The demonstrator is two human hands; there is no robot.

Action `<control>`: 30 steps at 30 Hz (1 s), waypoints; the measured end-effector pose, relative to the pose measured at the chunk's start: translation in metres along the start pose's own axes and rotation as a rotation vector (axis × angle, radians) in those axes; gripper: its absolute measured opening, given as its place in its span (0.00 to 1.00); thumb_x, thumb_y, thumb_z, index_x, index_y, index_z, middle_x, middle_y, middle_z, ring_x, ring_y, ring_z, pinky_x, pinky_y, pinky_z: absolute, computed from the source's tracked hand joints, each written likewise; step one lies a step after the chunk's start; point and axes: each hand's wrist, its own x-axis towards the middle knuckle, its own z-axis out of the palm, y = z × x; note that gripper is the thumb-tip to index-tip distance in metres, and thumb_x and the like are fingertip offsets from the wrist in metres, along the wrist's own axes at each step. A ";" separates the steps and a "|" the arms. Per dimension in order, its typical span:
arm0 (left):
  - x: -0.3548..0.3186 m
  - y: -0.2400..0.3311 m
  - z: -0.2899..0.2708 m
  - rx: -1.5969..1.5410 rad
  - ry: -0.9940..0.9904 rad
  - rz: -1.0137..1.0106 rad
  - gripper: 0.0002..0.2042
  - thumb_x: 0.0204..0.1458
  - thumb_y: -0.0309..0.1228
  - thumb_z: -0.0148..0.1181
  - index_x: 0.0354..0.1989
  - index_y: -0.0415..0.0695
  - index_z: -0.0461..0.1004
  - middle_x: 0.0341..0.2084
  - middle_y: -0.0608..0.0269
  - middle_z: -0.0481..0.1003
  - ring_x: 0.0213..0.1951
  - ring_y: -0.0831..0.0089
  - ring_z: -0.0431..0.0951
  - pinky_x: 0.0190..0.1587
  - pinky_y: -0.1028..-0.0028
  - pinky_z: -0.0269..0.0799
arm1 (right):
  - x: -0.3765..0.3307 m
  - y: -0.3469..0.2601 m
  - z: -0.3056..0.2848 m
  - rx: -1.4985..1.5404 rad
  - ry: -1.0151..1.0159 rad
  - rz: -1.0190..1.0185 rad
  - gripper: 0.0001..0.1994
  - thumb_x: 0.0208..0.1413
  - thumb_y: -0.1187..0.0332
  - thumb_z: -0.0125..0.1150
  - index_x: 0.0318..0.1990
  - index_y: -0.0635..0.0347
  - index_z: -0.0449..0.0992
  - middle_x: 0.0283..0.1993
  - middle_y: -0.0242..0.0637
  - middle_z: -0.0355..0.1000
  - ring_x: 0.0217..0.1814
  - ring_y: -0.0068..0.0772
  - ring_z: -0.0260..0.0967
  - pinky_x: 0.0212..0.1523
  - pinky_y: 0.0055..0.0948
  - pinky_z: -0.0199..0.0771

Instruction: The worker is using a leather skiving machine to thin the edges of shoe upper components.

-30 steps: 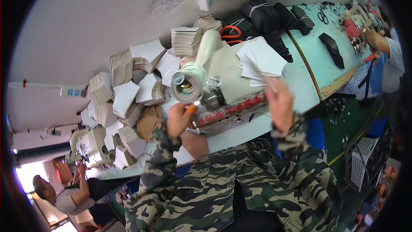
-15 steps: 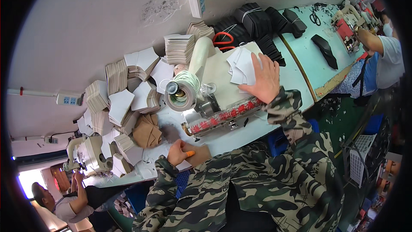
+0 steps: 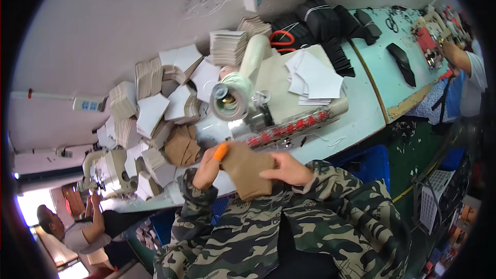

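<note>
Between my two hands, in front of my body, is a small stack of brown cut pieces. My left hand, with an orange cover on one finger, grips the stack's left edge. On the other side my right hand pinches it, thumb on top; the fingers beneath are hidden. Just beyond stands a cream sewing machine with a thread cone and a red-patterned front edge. Fanned white pieces lie on its flat bed. More brown pieces rest on the table left of the machine.
Stacks of white-topped pieces crowd the table's left side. Behind the machine are orange-handled scissors and black bundles. A blue bin stands below the table edge. One co-worker sits at far left, another at far right.
My right hand has left the white pieces on the machine bed and come down to the brown stack. My left hand has raised that stack from the table edge.
</note>
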 end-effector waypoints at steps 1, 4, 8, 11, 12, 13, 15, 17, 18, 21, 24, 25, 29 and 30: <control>0.001 0.013 0.009 -0.165 0.019 -0.165 0.15 0.62 0.33 0.47 0.47 0.35 0.74 0.34 0.66 0.77 0.38 0.80 0.73 0.41 0.79 0.69 | -0.004 -0.002 0.004 0.004 -0.020 0.012 0.22 0.54 0.70 0.65 0.55 0.68 0.67 0.47 0.37 0.73 0.47 0.23 0.70 0.48 0.26 0.73; 0.021 0.006 0.011 -0.141 -0.044 -0.167 0.11 0.60 0.29 0.49 0.44 0.36 0.75 0.36 0.67 0.76 0.40 0.81 0.72 0.43 0.80 0.68 | -0.009 -0.008 0.008 0.411 0.023 0.236 0.20 0.58 0.69 0.61 0.55 0.68 0.66 0.49 0.37 0.72 0.46 0.23 0.71 0.48 0.25 0.73; 0.022 -0.022 0.017 0.071 0.015 -0.095 0.11 0.58 0.32 0.54 0.41 0.36 0.76 0.31 0.68 0.76 0.33 0.82 0.71 0.38 0.79 0.68 | -0.011 0.006 0.002 -0.127 0.273 -0.149 0.15 0.58 0.68 0.60 0.48 0.68 0.72 0.41 0.34 0.74 0.38 0.24 0.71 0.39 0.23 0.72; 0.031 -0.036 0.014 0.251 0.038 -0.076 0.12 0.58 0.33 0.54 0.38 0.35 0.76 0.25 0.65 0.76 0.30 0.82 0.71 0.35 0.77 0.68 | -0.011 -0.009 -0.013 -0.814 0.459 -0.311 0.12 0.58 0.67 0.60 0.41 0.69 0.75 0.33 0.32 0.75 0.32 0.24 0.70 0.32 0.24 0.70; 0.038 -0.036 0.013 0.320 0.058 -0.021 0.12 0.57 0.33 0.55 0.38 0.35 0.76 0.23 0.58 0.77 0.27 0.79 0.72 0.33 0.73 0.70 | -0.003 -0.006 -0.015 -0.650 0.472 -0.264 0.12 0.58 0.66 0.61 0.36 0.70 0.76 0.28 0.30 0.74 0.27 0.22 0.68 0.26 0.23 0.67; 0.046 -0.032 0.010 0.319 0.055 -0.021 0.12 0.57 0.33 0.55 0.38 0.35 0.76 0.23 0.58 0.77 0.27 0.79 0.72 0.33 0.73 0.70 | 0.003 -0.008 -0.021 -0.651 0.475 -0.263 0.12 0.58 0.66 0.61 0.36 0.70 0.76 0.28 0.30 0.74 0.27 0.22 0.68 0.26 0.23 0.67; 0.060 -0.022 0.000 0.449 -0.041 -0.058 0.13 0.56 0.34 0.55 0.40 0.35 0.76 0.25 0.53 0.77 0.28 0.75 0.75 0.35 0.70 0.71 | 0.012 -0.011 -0.032 -0.150 0.295 0.039 0.12 0.57 0.65 0.61 0.36 0.69 0.76 0.26 0.30 0.74 0.25 0.20 0.68 0.25 0.21 0.66; 0.068 -0.016 -0.002 0.529 -0.049 -0.028 0.13 0.57 0.34 0.54 0.40 0.35 0.76 0.26 0.50 0.78 0.29 0.73 0.76 0.36 0.69 0.71 | 0.015 -0.003 -0.039 -0.199 0.323 -0.019 0.12 0.58 0.64 0.60 0.37 0.67 0.77 0.27 0.30 0.74 0.25 0.17 0.68 0.25 0.19 0.66; 0.067 -0.012 -0.002 0.582 -0.067 -0.020 0.12 0.58 0.33 0.53 0.38 0.34 0.76 0.25 0.59 0.77 0.29 0.79 0.72 0.34 0.73 0.69 | 0.016 -0.002 -0.040 -0.175 0.322 0.026 0.11 0.58 0.65 0.60 0.38 0.67 0.77 0.28 0.30 0.74 0.26 0.18 0.69 0.26 0.20 0.67; 0.083 -0.012 -0.002 0.556 -0.122 -0.060 0.13 0.60 0.33 0.53 0.36 0.34 0.76 0.25 0.67 0.76 0.28 0.84 0.69 0.32 0.77 0.68 | 0.010 0.000 -0.035 -0.012 0.359 0.039 0.12 0.58 0.66 0.60 0.40 0.68 0.77 0.30 0.31 0.75 0.30 0.18 0.71 0.29 0.20 0.70; 0.086 0.001 0.003 0.443 -0.171 -0.177 0.14 0.60 0.35 0.53 0.34 0.34 0.77 0.24 0.66 0.76 0.28 0.84 0.70 0.32 0.77 0.68 | 0.006 0.004 -0.051 0.035 0.400 -0.113 0.12 0.57 0.67 0.61 0.44 0.67 0.77 0.35 0.33 0.76 0.34 0.23 0.73 0.32 0.22 0.71; 0.084 0.007 0.005 0.412 -0.182 -0.254 0.15 0.60 0.36 0.53 0.32 0.34 0.77 0.23 0.66 0.76 0.28 0.84 0.70 0.32 0.77 0.69 | 0.004 -0.002 -0.059 -0.056 0.401 -0.228 0.13 0.56 0.68 0.62 0.46 0.65 0.76 0.37 0.35 0.77 0.37 0.27 0.74 0.34 0.23 0.71; 0.046 -0.020 0.025 0.657 -0.208 0.083 0.13 0.57 0.35 0.55 0.30 0.35 0.77 0.20 0.62 0.75 0.26 0.78 0.73 0.31 0.72 0.70 | -0.015 -0.120 -0.092 -1.694 0.974 -0.740 0.17 0.46 0.72 0.64 0.46 0.58 0.76 0.39 0.40 0.75 0.37 0.49 0.70 0.39 0.39 0.69; 0.044 -0.017 0.031 0.656 -0.244 0.103 0.13 0.57 0.35 0.55 0.30 0.35 0.77 0.20 0.62 0.75 0.26 0.78 0.73 0.31 0.72 0.70 | -0.016 -0.113 -0.102 -1.784 0.992 -0.696 0.16 0.44 0.72 0.65 0.44 0.59 0.75 0.38 0.40 0.73 0.37 0.49 0.68 0.39 0.43 0.67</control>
